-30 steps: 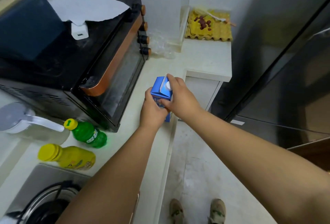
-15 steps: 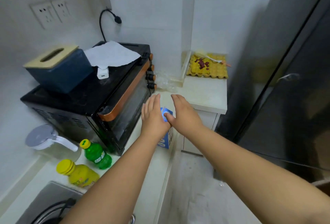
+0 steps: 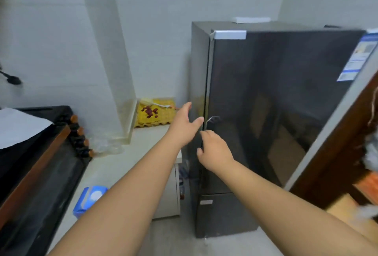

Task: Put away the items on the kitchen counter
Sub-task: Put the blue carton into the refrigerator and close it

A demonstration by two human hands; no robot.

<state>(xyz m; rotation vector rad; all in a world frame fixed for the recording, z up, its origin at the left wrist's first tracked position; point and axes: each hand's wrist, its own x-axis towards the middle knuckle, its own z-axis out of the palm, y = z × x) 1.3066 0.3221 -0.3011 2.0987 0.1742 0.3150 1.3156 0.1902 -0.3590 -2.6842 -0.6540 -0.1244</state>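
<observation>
A blue milk carton (image 3: 87,201) with a white cap stands on the white counter (image 3: 114,165) at the lower left, partly hidden by my left forearm. Neither hand touches it. My left hand (image 3: 184,126) is stretched out with fingers spread and nothing in it, beside the left side of the dark grey fridge (image 3: 276,102). My right hand (image 3: 214,150) is lower and to the right, its fingers curled around the left edge of the fridge door at mid height. The door is closed.
A black toaster oven (image 3: 41,163) with a white paper on top fills the left. A yellow egg tray (image 3: 153,114) holding red bits sits in the counter's back corner. A brown wooden door frame (image 3: 335,149) stands at the right.
Both hands have left the carton and reached up and right to the fridge. My view has swung from the counter toward the fridge; the carton stays on the counter.
</observation>
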